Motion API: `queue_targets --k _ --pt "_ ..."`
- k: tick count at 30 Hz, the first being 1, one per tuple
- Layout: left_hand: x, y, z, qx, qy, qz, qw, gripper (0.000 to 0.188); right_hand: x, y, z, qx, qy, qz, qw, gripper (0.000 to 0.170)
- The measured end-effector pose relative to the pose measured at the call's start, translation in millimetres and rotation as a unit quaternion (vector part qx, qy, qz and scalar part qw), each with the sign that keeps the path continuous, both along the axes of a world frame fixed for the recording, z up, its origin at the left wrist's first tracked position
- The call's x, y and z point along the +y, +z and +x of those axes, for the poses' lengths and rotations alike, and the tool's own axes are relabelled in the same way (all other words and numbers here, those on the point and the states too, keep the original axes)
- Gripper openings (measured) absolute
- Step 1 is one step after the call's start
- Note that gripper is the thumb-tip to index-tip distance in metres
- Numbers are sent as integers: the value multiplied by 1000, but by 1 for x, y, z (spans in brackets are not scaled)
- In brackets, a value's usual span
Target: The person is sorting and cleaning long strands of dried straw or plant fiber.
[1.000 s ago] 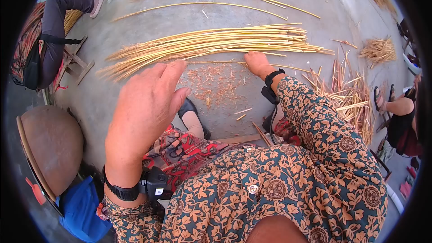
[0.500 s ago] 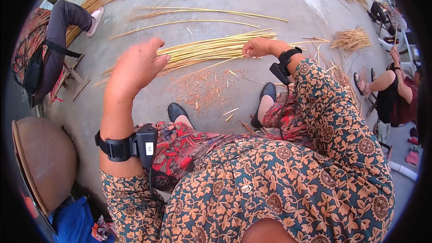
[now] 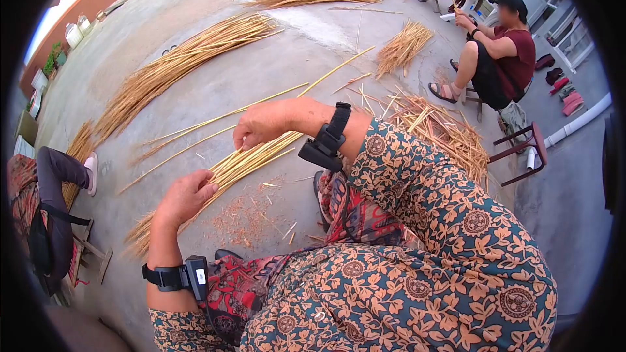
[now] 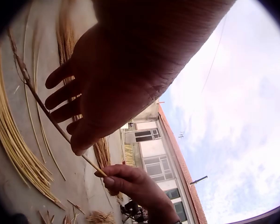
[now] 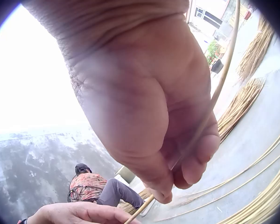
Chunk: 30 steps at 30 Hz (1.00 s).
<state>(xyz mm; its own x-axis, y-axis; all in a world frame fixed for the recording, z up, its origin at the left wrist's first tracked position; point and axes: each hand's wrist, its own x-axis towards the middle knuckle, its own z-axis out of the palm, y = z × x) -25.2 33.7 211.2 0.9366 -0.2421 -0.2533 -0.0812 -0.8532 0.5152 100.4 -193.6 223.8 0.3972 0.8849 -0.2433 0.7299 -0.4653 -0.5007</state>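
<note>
My right hand (image 3: pixel 266 124) pinches a long thin straw stalk (image 3: pixel 345 65) between thumb and fingertips. One end of the stalk sticks out past the right wrist, up and to the right. My left hand (image 3: pixel 184 199) has its fingers stretched out. In the left wrist view the stalk (image 4: pixel 41 105) runs across the left fingers and past the thumb tip, down to the pinching right hand (image 4: pixel 142 189). Below both hands, a bundle of yellow stalks (image 3: pixel 225 173) with brown feathery ends lies on the concrete floor, partly covered by the hands.
Behind the bundle lie a few loose stalks (image 3: pixel 176 164). Bigger bundles (image 3: pixel 176 72) lie farther off. Right of my arm is a pile of short straw pieces (image 3: pixel 437 130), with a small heap (image 3: pixel 405 45) beyond it. Seated people (image 3: pixel 508 58) are at right and left; a stool (image 3: pixel 538 146) stands at right.
The right hand has risen and moved left with a stalk drawn from the bundle. The left hand has shifted down and farther from the head camera. The head view has turned up and right.
</note>
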Motion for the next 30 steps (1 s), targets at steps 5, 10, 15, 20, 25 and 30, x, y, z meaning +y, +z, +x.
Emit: queue_targets --k 5,10,15,20,25,30 --pt "12 -8 1 -54 37 10 998 19 -17 -10 12 99 -69 26 992 22" --pt "33 -6 -8 -197 81 38 976 20 -60 -34 45 221 -148 85 960 22" --pt "2 -7 -2 -266 27 106 958 20 -9 -3 -4 208 -108 110 966 28" --pt "-11 4 1 -417 7 86 905 19 6 -1 -10 183 -106 128 969 25" --pt "30 24 1 -525 217 -55 821 16 -19 3 -3 237 -135 125 954 26" --pt "26 26 -12 -223 279 -337 871 18 -23 3 -2 246 -127 141 951 27"
